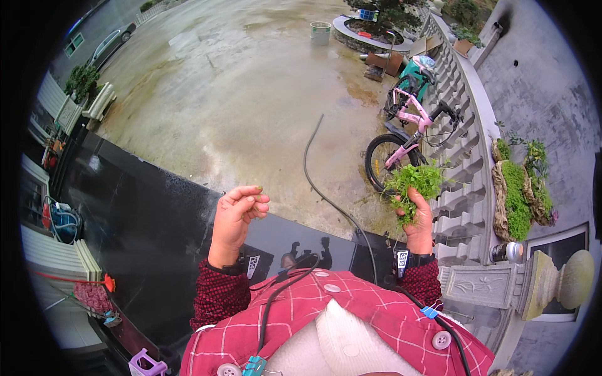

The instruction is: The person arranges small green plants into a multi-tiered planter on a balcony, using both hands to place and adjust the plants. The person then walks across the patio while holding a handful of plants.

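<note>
A bunch of leafy green plants (418, 181) with thin stems is gripped in my right hand (420, 221), thumb uppermost, in front of the balustrade. My left hand (235, 218) is raised over the edge of the black polished stone floor (150, 216). Its fingers are half bent and a little apart, and I see nothing held in them. Small green bits stick to those fingertips. Both wrists wear black bands with printed labels.
A grey hose (324, 197) runs from below me onto the wet concrete yard (244, 108). At right, a pink bicycle (409, 117) leans near a stone balustrade (465, 155). A jar (505, 252) sits on the balustrade. Mops (94, 293) and a purple plastic stool (146, 364) stand at lower left.
</note>
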A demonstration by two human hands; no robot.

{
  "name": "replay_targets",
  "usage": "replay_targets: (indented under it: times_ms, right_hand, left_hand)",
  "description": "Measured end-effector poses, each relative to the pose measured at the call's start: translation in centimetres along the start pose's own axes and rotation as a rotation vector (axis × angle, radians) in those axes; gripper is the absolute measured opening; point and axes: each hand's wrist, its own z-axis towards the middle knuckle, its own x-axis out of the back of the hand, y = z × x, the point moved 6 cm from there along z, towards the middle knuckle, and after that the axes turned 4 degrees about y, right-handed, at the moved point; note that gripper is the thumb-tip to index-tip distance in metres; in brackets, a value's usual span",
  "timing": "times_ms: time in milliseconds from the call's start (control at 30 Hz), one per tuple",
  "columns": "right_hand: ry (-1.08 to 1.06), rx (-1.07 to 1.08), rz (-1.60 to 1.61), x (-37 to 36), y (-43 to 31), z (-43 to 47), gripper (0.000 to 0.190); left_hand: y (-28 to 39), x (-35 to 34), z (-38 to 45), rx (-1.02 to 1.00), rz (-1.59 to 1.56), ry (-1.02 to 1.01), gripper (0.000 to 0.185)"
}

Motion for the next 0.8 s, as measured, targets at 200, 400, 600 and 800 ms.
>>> replay_targets:
  times_ms: [200, 400, 600, 800]
  right_hand:
    - [0.062, 0.047, -0.075, -4.3, 1.2, 2.0, 0.021]
    - [0.026, 0.112, -0.153, -8.9, 0.2, 6.2, 0.03]
    - [-0.051, 0.093, -0.082, -12.6, 0.7, 14.7, 0.026]
    - [-0.191, -0.002, -0.086, -19.1, 2.2, 23.2, 0.023]
  left_hand:
    - [-0.3, 4.8, 7.2, 0.081, -0.039, 0.042, 0.011]
    - [-1.8, 5.1, 13.3, 0.188, -0.076, 0.011, 0.012]
    - [1.3, 5.7, 20.3, 0.091, -0.033, 0.072, 0.013]
    - [6.6, 5.1, 26.6, -0.093, 0.079, 0.115, 0.013]
